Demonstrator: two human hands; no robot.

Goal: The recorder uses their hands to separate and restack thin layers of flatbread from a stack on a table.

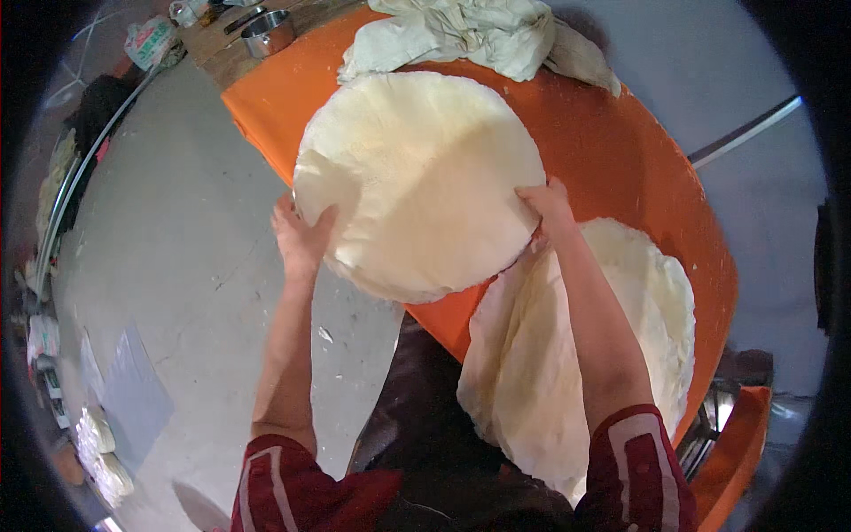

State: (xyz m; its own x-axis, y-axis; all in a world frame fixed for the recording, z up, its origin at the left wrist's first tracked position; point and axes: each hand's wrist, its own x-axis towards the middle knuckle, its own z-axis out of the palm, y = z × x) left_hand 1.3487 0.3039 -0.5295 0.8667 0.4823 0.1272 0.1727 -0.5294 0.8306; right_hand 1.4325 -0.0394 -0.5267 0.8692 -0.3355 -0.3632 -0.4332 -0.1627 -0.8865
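My left hand (300,238) grips the left rim of a large, round, cream-coloured sheet (417,168) with a crinkled edge. Its opposite rim is in my right hand (548,211), thumb on top and fingers partly hidden beside and beneath it. The sheet is held over an orange surface (638,168). Below my right hand, more pale sheets (514,355) of similar look lie in a rumpled, overlapping pile, partly covered by my forearm.
Crumpled white cloth (452,35) lies at the orange surface's back. A metal cup (266,35) stands on wood at the upper left. Grey floor (186,248) stretches leftward, with bags, papers (133,390) and a curved rail along its edge. An orange object (745,452) is at the lower right.
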